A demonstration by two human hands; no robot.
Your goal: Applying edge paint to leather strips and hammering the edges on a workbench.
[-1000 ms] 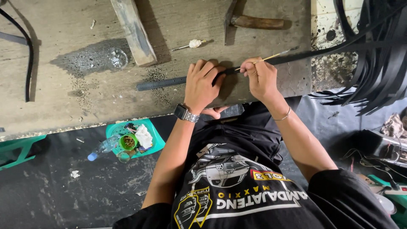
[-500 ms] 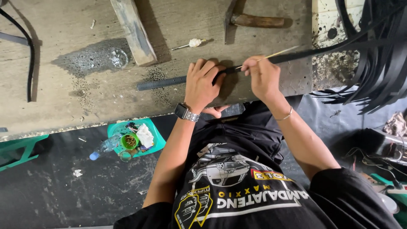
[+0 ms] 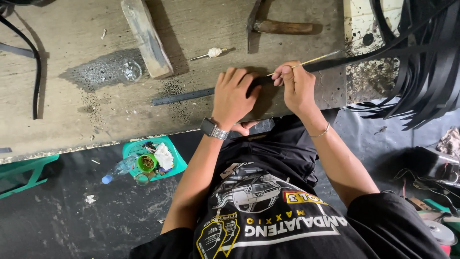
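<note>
Little has shifted since the earlier frames: the left hand (image 3: 233,98) stays pressed flat on the long black rubber strip (image 3: 182,97) on the worn wooden counter (image 3: 72,124), just beside it the right hand (image 3: 297,86) pinching a thin yellowish stick (image 3: 311,61).

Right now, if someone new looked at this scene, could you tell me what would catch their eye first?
Most striking are the two hands at the middle of the worn wooden bench: the left hand presses flat on a long black strip, while the right hand pinches a thin pale stick against it. At the far right hangs a dark bundle of black strips, and a hammer lies at the bench's top edge.
</note>
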